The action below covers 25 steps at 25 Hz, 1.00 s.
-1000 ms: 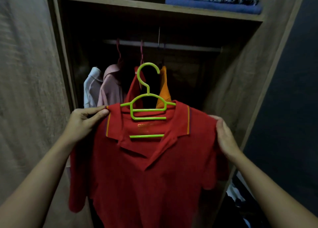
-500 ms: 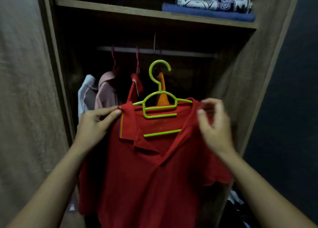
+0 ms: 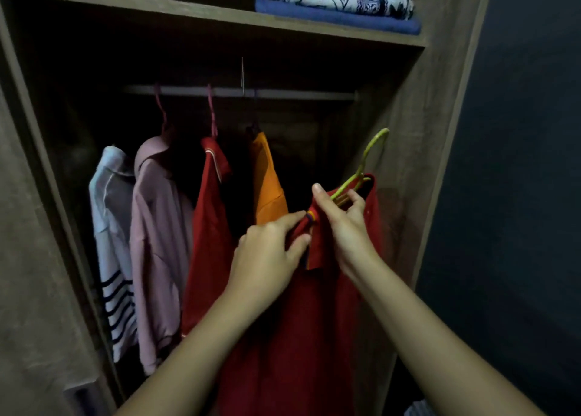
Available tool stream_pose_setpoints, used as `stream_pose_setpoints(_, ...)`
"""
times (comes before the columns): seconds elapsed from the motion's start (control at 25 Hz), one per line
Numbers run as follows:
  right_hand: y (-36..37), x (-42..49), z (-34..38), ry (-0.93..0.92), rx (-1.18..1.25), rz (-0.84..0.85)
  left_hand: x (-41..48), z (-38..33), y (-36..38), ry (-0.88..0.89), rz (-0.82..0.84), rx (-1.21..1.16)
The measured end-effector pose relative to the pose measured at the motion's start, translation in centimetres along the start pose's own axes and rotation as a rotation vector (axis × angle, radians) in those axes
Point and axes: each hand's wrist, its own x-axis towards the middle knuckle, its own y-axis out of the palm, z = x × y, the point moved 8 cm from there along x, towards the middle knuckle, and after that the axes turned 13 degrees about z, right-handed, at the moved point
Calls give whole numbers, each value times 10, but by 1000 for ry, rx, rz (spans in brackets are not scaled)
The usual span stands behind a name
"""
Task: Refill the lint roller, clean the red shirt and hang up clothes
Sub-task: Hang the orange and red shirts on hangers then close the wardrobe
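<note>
Head view: red shirt (image 3: pixel 292 352) in both hands (image 3: pixel 267 255) (image 3: pixel 349 227)

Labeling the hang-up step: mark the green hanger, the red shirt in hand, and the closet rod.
green hanger (image 3: pixel 363 161), head view, on the stem below its hook.
held red shirt (image 3: pixel 301 337), head view, on the hanging body fabric.
closet rod (image 3: pixel 298 94), head view, on its bare right stretch.

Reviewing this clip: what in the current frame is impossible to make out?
All in the head view:
1. Most of the shoulders and bars of the green hanger, hidden by the right hand and the red shirt.
2. The red shirt's hem, cut off by the bottom edge.
3. The hanger hook of the striped shirt, lost in shadow below the rail.
</note>
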Motion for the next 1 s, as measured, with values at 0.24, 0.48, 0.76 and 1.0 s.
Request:
stream_pose_setpoints(0.24, -30, 40, 15, 34, -203, -19, 67, 6, -20, 71, -184, -116)
stream_pose_setpoints(0.48, -34, 96, 22, 10, -272, 146, 165, 65, -18, -210, -81, -330)
stream_pose_setpoints(0.76, -22, 170, 35, 7, -438, 387, 191, 59, 5, -179, 23, -332)
stream_pose_setpoints(1.0, -12, 240, 56, 23, -465, 417, 190, 54, 7, -169, 79, -322)
